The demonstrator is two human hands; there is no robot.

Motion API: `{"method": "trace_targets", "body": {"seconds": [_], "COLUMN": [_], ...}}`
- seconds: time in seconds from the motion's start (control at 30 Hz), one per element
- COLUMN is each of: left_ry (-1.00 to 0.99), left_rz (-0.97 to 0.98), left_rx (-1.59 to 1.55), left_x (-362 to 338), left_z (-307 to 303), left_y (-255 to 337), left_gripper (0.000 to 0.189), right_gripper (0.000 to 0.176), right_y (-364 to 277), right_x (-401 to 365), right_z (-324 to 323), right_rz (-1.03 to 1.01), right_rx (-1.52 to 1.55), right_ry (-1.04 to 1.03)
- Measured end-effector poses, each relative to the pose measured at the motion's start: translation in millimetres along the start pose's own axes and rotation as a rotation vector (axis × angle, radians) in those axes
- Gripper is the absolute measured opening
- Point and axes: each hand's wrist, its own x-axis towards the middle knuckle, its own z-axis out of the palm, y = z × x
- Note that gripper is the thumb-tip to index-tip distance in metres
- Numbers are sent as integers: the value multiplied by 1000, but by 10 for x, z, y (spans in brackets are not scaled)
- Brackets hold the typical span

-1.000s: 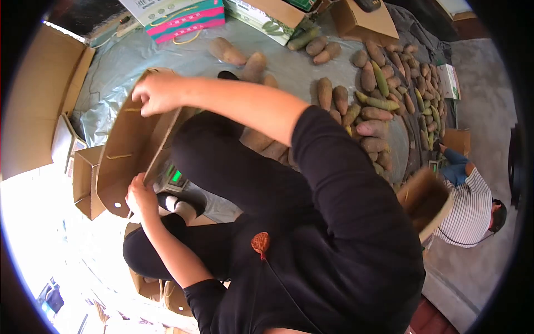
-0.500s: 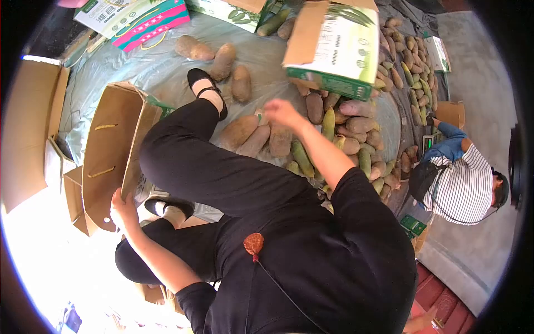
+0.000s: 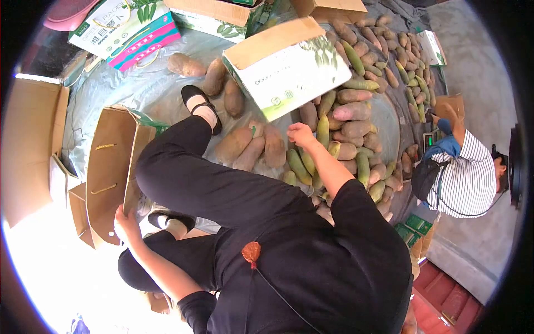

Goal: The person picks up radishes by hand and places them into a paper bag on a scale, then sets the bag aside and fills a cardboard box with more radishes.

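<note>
My left hand [image 3: 128, 225] is closed on the near edge of an open cardboard box [image 3: 111, 153] with cord handles, standing on its side at left. My right hand [image 3: 301, 135], fingers curled, hovers beside a pile of green and brown radishes [image 3: 354, 111]; what is inside the fingers, if anything, is hidden. Just left of it lie a few soil-brown radishes [image 3: 248, 153] by my knee. A white-and-green printed carton [image 3: 286, 69] is tilted above the pile, its lower corner close to my right hand, with no clear contact.
More radishes [image 3: 186, 65] lie on the plastic sheet [image 3: 150, 89] near my shoe. Printed cartons [image 3: 119, 30] stand at the back. At right, a person in a striped shirt [image 3: 461, 181] bends beside a scale [image 3: 428, 139] and another radish heap [image 3: 414, 67].
The white-and-green carton has moved left and nearer, and has turned. My right hand has moved right and down, away from the brown radishes. My left hand keeps its hold on the box edge.
</note>
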Motion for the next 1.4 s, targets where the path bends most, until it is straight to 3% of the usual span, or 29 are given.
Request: {"method": "trace_targets", "body": {"seconds": [0.13,0.2,0.23,0.4,0.47,0.73,0.8,0.93,1.0,1.1,1.13,1.2,1.23,1.27,1.33,1.37,1.4], "left_ry": [-37,-24,-47,-30,-85,0,9,-4,-18,91,102,120,114,106,85,81,75], "left_rz": [2,-5,-37,-44,-63,-38,-31,-13,-43,20,21,6,13,23,8,21,36], "left_rx": [-25,-12,7,80,50,93,89,96,102,92,84,74,72,68,71,86,101], "left_x": [11,10,8,6,-22,-29,-11,-15,8,-26,-36,-35,-34,-27,-8,-3,0], "left_z": [16,30,27,57,-1,11,20,-47,-33,2,-37,-67,-73,-81,-85,-83,-80], "left_y": [-14,-47,-51,-89,-5,-4,-23,67,76,19,90,143,146,151,160,144,130], "left_gripper": [24,24,23,22,21,21,22,20,19,18,17,16,16,15,16,17,17], "right_gripper": [25,22,22,21,21,17,18,23,31,40,40,31,32,32,33,54,54], "right_y": [-185,-280,-444,-1209,-1486,-2380,-2476,-2819,-3023,-3161,-3112,-2815,-2728,-2820,-3096,-3140,-3123], "right_x": [-99,-123,-200,-250,-56,478,682,763,727,769,904,1387,1751,1590,918,801,774], "right_z": [-74,-76,-73,-160,-223,-145,-78,-7,77,215,259,325,297,330,303,277,228], "right_rz": [-95,-380,-386,-721,-782,-913,-989,-911,-766,-743,-758,-1038,-1015,-1024,-617,-590,-588], "right_rx": [-64,-240,-241,-281,-300,-474,-646,-861,-1103,-1230,-1233,-1166,-1099,-1104,-1325,-1364,-1369], "right_ry": [-26,-63,-64,212,242,338,457,418,414,334,326,537,340,332,198,152,151]}}
